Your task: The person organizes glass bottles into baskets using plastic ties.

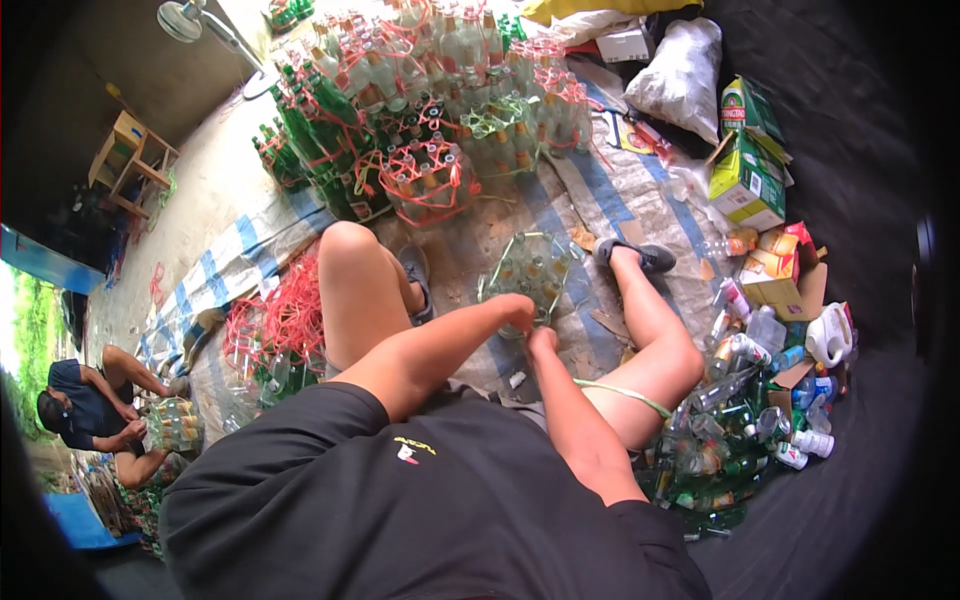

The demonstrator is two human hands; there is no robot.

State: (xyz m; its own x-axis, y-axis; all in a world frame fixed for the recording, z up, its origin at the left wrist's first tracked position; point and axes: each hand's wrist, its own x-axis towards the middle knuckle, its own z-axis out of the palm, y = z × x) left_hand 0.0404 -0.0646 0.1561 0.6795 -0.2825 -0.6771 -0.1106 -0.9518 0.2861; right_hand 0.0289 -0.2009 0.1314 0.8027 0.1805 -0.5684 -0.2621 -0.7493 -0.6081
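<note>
A bundle of clear glass bottles (528,272), ringed with pale green cord, stands between my legs on the striped tarp. My left hand (516,312) is closed at its near edge, on something too small to make out. My right hand (543,338) is closed just below and right of it, also at the cord's near side; what it grips is unclear. A length of pale green cord (640,394) lies across my right thigh.
Tied bottle bundles (425,183) stand ahead. Pink cord (287,300) is heaped left. Cardboard boxes (748,177), a white sack (672,78) and loose bottles (720,450) lie right. Another person (85,400) sits far left with bottles. A wooden stool (132,165) and fan (180,25) stand behind.
</note>
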